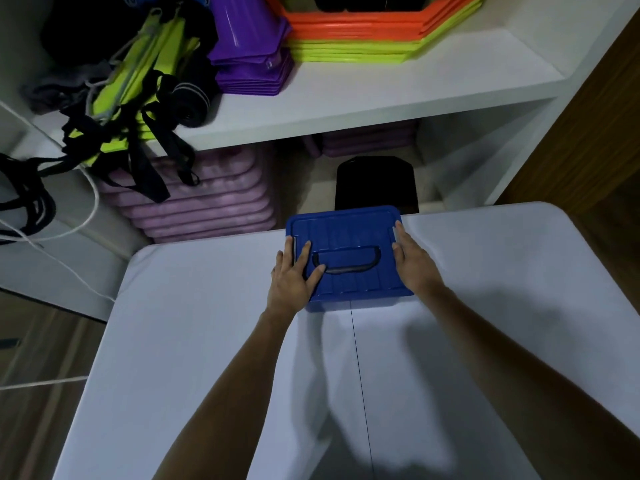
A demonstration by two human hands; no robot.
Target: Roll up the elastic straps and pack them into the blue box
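Both forearms reach out over the white table [207, 341] to the blue box [349, 251], which sits lidded at the table's far edge. The left hand [294, 275] lies flat on the lid's left side, fingers straight, thumb beside the black handle [346, 259]. The right hand [412, 261] rests along the right edge with fingers extended; neither grips anything. No elastic straps are on the table. The step looks like opening or positioning the box: steady one side, free the side catches evenly, and lift the lid straight up. Beyond, on the shelf [381, 98], lie yellow-green and black harness straps [138, 109], purple cones [249, 57] and stacked orange and yellow hexagon rings [381, 32].
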